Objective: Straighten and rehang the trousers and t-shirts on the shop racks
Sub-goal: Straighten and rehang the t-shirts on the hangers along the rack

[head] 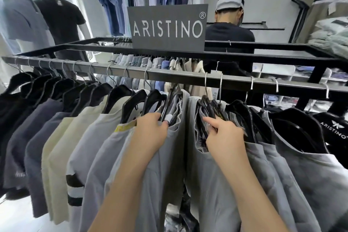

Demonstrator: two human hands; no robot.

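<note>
T-shirts (pixel 79 137) hang on black hangers along the front rail (pixel 169 77) of a dark metal rack. They run from black and charcoal at the left through cream to pale grey, with a black printed one (pixel 333 132) at the far right.

The left hand (pixel 151 130) reaches in over the pale grey shirts, its fingers curled round the shoulder of a hanger (pixel 160 106) and the collar beneath it. The right hand (pixel 224 136) grasps the neighbouring hanger (pixel 208 108) just across a narrow gap, with the forefinger stretched along it and the other fingers folded in. Between the hands the row is parted, and a beige garment (pixel 195 73) on the far rail shows through.

About ten wire hooks sit on the rail left of the gap and five to its right.

Two mannequins (pixel 62 19) stand at the far left, one in blue-grey and one in black. One dark sign (pixel 167 28) reading ARISTINO stands on top of the rack, in front of the lower ends of the shirts (pixel 120 0) hung on the back wall. One person (pixel 229 32) in a dark top stands behind the rack, partly hidden by its rails. Folded clothes (pixel 331 39) lie on the rack's right end.
</note>
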